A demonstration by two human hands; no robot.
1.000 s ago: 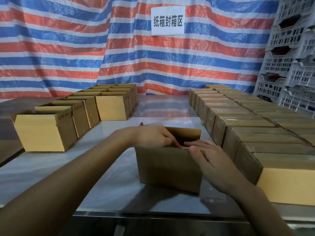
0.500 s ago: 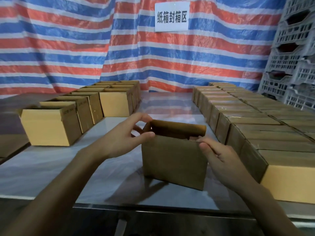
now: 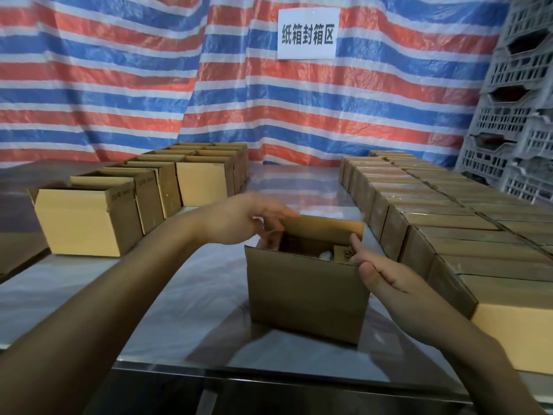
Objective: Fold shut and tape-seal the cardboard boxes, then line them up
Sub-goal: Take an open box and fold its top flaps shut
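- Near the front edge of the table (image 3: 194, 295), about its middle, stands the open box (image 3: 305, 292), upright, with its top flaps not yet folded shut
- The right hand (image 3: 386, 280) is at the right top corner of this box; its forefinger is straight and presses the right side flap (image 3: 342, 253) inward, and it clamps nothing
- The left hand (image 3: 248, 220) is at the left top corner, with fingers reaching toward the far flap (image 3: 323, 229); this hand is blurred, so I cannot tell whether it grips a flap or only touches it
- The two hands are apart, one at each end of the opening
- Risk: the side flap may spring up again if the finger leaves before a long flap covers it, because cardboard keeps its crease
- Risk: the white thing (image 3: 326, 255) inside lies high, perhaps high enough to hold the flaps up and leave a gap for the tape
- Risk: a one-sided push could slide the light box on the glossy surface
- Toward the left edge stands a row of open boxes (image 3: 86, 220); toward the right edge, sealed boxes (image 3: 449, 235) stand close together, the nearest just beside the right hand, so there is little room for the wrist
- Behind are a striped tarpaulin (image 3: 119, 85), a paper sign (image 3: 308, 32) and plastic crates (image 3: 523, 115); I see no tape roll
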